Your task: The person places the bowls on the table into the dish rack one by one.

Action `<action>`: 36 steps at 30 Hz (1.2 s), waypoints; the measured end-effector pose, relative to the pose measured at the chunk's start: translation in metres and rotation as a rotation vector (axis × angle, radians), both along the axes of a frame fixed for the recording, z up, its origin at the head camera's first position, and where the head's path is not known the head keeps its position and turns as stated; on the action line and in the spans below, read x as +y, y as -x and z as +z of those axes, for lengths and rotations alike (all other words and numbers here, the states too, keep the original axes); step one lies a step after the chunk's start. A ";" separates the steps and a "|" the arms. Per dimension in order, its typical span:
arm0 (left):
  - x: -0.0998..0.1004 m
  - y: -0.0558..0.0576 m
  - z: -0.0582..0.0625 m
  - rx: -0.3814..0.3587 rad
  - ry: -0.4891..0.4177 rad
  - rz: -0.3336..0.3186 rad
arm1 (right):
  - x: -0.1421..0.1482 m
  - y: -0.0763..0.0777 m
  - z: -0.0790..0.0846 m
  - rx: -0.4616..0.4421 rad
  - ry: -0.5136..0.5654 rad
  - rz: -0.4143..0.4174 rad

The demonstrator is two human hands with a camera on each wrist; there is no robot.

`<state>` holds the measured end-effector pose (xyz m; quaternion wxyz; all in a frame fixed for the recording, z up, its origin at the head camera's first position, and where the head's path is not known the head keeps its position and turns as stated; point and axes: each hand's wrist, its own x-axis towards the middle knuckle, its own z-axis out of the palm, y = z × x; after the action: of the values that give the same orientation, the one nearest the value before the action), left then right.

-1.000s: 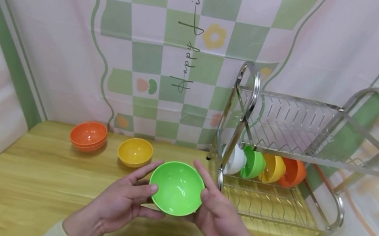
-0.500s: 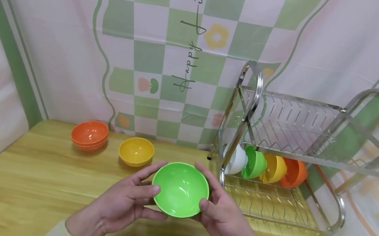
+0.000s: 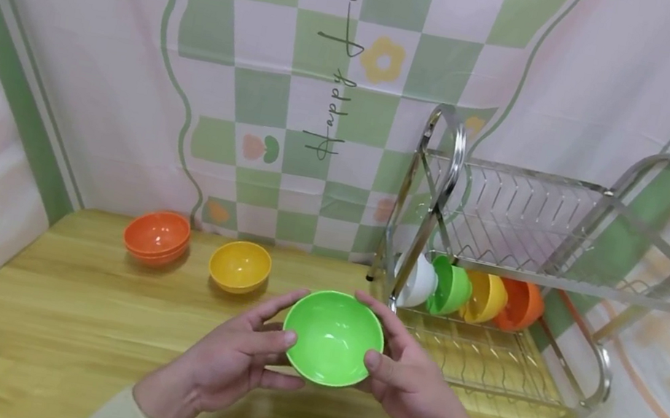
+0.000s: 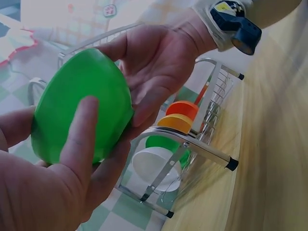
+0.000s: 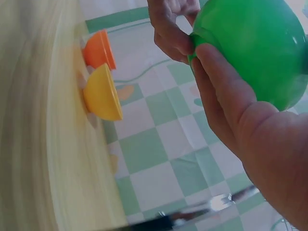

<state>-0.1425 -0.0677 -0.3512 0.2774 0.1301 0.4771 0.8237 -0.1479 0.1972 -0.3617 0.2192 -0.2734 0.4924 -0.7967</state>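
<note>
In the head view, both hands grasp the green bowl, which is held up off the table, its opening towards the camera: the left hand with its thumb at the left of the rim, the right hand with its thumb at the right, the other fingers around the sides. Along the table's back edge, the orange bowls are stacked near the back left corner, and the yellow bowl stands alone to their right. A metal rack fills the table's back right part, one black foot close to the right edge. On its lower tier a white bowl, a second green one, a second yellow one and another orange one stand on edge in a row; the upper tier overhangs them, and the left front post crosses in front of the white bowl, just beyond the right hand. A checked curtain hangs behind the back edge. The left wrist view shows the held bowl's underside, one finger lying across it, with the rack and its row beyond; a dark device sits on the right sleeve. In the right wrist view, fingers of both hands meet the held bowl, the orange and yellow bowls stand near the table's back edge, and a blurred metal bar crosses the bottom.
</note>
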 end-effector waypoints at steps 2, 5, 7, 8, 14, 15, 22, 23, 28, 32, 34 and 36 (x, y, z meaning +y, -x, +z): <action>0.004 0.002 -0.001 0.009 0.007 -0.002 | 0.005 0.000 0.001 0.004 -0.016 -0.005; 0.010 0.006 -0.003 0.025 0.022 -0.002 | 0.012 0.001 0.004 0.001 -0.039 -0.008; 0.014 0.010 -0.005 0.040 0.038 0.011 | 0.019 0.002 0.007 -0.004 -0.048 -0.004; 0.017 0.013 -0.006 0.049 0.049 0.022 | 0.024 0.002 0.009 -0.007 -0.054 0.004; 0.033 0.036 -0.014 0.099 0.211 0.136 | 0.065 0.005 0.024 0.003 -0.167 0.016; 0.036 0.040 -0.015 0.104 0.245 0.149 | 0.073 0.005 0.026 0.008 -0.199 0.001; 0.062 0.055 -0.016 0.153 0.342 0.159 | 0.117 0.002 0.040 0.055 -0.420 -0.240; 0.066 0.056 -0.016 0.161 0.345 0.160 | 0.121 0.002 0.042 0.070 -0.470 -0.298; 0.082 0.058 -0.015 0.189 0.362 0.153 | 0.124 0.005 0.047 0.207 -0.885 -0.569; 0.093 0.060 -0.019 0.186 0.368 0.141 | 0.115 0.012 0.048 0.304 -1.214 -0.667; 0.098 0.060 -0.021 0.178 0.355 0.140 | 0.109 0.016 0.046 0.326 -1.284 -0.670; 0.102 0.060 -0.022 0.171 0.335 0.147 | 0.103 0.019 0.043 0.351 -1.326 -0.672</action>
<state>-0.2029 0.0347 -0.3735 0.1930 0.1164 0.6374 0.7368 -0.1673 0.3001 -0.3184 0.0020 -0.0427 0.9520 -0.3031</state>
